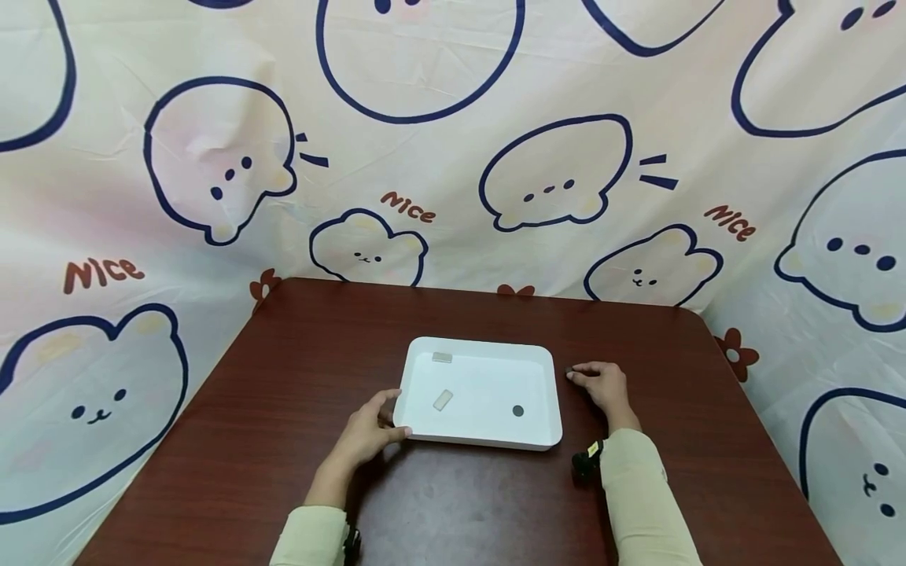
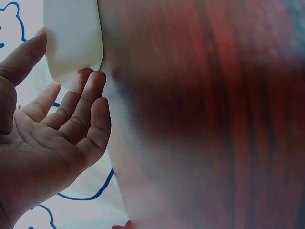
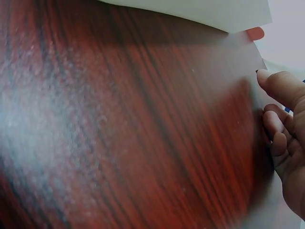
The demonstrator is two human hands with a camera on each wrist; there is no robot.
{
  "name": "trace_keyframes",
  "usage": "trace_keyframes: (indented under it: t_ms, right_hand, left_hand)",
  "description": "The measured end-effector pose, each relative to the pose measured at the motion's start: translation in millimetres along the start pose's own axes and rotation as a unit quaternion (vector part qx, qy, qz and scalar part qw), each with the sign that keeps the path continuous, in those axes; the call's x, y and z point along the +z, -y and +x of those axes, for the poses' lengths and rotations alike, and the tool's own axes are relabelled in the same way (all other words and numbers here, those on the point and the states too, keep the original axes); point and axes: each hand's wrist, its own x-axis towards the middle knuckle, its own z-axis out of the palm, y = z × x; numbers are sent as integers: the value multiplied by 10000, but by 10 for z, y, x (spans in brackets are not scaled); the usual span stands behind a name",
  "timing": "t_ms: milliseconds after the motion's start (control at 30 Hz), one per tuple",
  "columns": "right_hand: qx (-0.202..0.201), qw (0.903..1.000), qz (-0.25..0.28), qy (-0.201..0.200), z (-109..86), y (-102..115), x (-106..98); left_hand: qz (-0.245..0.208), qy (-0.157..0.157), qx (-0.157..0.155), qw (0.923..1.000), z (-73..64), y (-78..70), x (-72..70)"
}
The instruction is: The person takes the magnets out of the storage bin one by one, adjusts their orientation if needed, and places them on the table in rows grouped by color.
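Note:
A white rectangular tray (image 1: 481, 442) lies on the brown table. In it are two small pale rectangular pieces, one near the far left (image 1: 442, 357) and one slanted lower down (image 1: 443, 400), plus a dark grey disc (image 1: 518, 410) at the right. My left hand (image 1: 364, 434) holds the tray's near left corner, thumb at the front rim. The left wrist view has the fingers (image 2: 90, 95) against the tray's outer wall (image 2: 74, 43). Just right of the tray, my right hand (image 1: 604, 389) pinches a small dark piece (image 1: 569, 371), mostly covered by the fingertips.
The dark brown wooden table (image 1: 467, 511) extends around the tray on every side. A cream curtain (image 1: 453, 165) with blue-outlined bear drawings hangs behind and at both sides of it. Dark wrist devices (image 1: 586, 464) sit at the sleeve cuffs.

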Motion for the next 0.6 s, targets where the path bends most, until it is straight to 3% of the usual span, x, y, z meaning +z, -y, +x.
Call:
trace_keyframes:
  t_ms: [300,600]
  right_hand:
    - [65,10000,56,-32,-5,40,-1]
    - [402,9962,425,646,-189,200,-198]
  left_hand:
    - [-16,17,-12,10000,-1,-3,-10]
    - [-36,59,16,10000,-11,2,-17]
